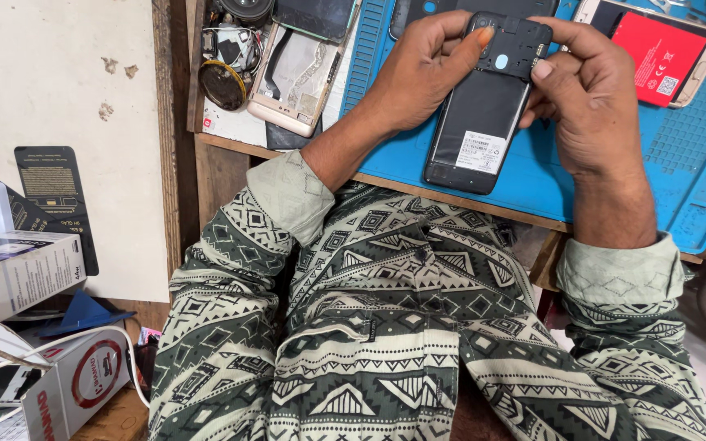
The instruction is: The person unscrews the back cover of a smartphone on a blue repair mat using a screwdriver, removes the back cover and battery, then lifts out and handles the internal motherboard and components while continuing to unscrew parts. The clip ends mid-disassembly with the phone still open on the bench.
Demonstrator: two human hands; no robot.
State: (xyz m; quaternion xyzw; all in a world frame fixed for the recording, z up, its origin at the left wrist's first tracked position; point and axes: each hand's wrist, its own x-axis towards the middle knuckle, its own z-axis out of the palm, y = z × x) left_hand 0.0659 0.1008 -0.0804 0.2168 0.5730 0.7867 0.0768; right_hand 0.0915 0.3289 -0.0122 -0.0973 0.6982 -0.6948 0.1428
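Head view: an opened phone (477,114), back cover off, lies on the blue mat (696,163) covering the tabletop (222,167), its lower end toward the person and its upper end between both hands. The left hand (418,69) reaches in from the left; its fingers (484,34) curl over the top edge of the phone, the thumb pressing the dark inner plate (516,49). The right hand (590,98) closes on the right edge, fingers (542,69) grasping the plate's side. Both hands are therefore clenched on the phone, not released. Judged from its build, the phone is light, rigid and thin, with a smooth battery face that will slip under bare fingertips; the exposed plate and the parts beneath it look fragile. Best hold is on the long side edges of the frame, away from the plate and the labelled battery. Left of the left fingers lies a second opened phone (294,77); right of the right fingers lies a third phone (655,51) with a red battery.
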